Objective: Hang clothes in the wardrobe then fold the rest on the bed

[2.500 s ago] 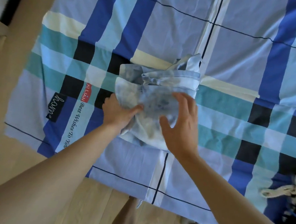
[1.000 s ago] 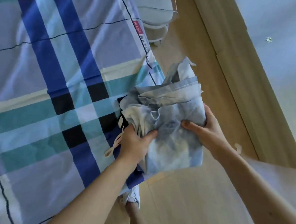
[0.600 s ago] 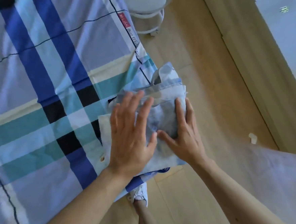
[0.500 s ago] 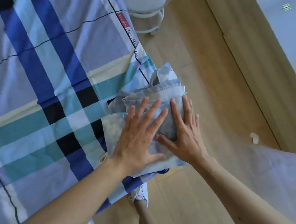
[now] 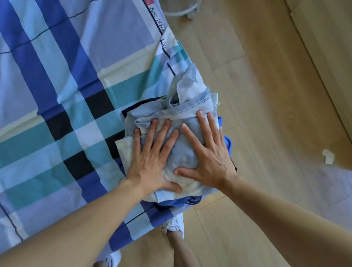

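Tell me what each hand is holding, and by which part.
Nothing is gripped: the left hand and right hand lie flat, fingers straight, pressing the top of the folded garment at the bed corner.

Your L hand [image 5: 151, 163] lies flat, palm down, fingers straight & spread. R hand [image 5: 208, 154] same, just beside it, thumbs nearly meeting. L forearm [image 5: 71, 220] & R forearm [image 5: 289, 220] bare, stretched fwd.

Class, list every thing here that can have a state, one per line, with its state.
Pale blue garment: folded, pressed flat.
Left hand: flat, fingers spread, pressing the garment.
Right hand: flat, pressing it too.
Blue garment: underneath, edge showing.
Plaid sheet: spread out, lightly creased.
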`<state>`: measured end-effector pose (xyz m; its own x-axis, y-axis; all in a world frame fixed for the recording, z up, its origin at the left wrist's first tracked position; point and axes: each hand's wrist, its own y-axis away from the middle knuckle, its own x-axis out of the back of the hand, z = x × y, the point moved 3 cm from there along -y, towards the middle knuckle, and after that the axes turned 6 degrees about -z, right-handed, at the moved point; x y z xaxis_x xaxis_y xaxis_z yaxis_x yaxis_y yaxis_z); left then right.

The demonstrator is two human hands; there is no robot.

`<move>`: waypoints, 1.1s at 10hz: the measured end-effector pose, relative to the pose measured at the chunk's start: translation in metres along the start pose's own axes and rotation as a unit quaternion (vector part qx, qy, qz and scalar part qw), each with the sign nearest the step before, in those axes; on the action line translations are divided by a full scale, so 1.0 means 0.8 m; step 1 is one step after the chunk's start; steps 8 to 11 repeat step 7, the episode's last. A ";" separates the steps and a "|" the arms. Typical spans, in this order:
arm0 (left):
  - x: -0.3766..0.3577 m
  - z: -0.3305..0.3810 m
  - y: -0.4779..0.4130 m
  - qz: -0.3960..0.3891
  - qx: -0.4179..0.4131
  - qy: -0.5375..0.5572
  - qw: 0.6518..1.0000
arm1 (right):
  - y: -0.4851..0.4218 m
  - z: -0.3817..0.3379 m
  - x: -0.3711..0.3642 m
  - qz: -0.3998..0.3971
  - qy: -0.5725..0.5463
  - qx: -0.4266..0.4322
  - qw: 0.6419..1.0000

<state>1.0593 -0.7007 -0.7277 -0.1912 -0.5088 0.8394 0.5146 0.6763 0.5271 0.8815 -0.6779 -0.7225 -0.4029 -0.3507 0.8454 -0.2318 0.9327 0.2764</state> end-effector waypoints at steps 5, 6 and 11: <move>0.121 0.027 0.062 -0.017 0.006 0.045 0.999 | 0.022 -0.051 0.080 -0.066 0.051 -0.099 0.992; 0.137 0.019 0.089 -0.004 0.030 0.076 0.997 | 0.026 -0.072 0.093 -0.049 0.044 -0.097 0.993; 0.150 0.014 0.125 0.002 0.045 0.088 0.995 | 0.035 -0.094 0.113 -0.048 0.057 -0.087 0.993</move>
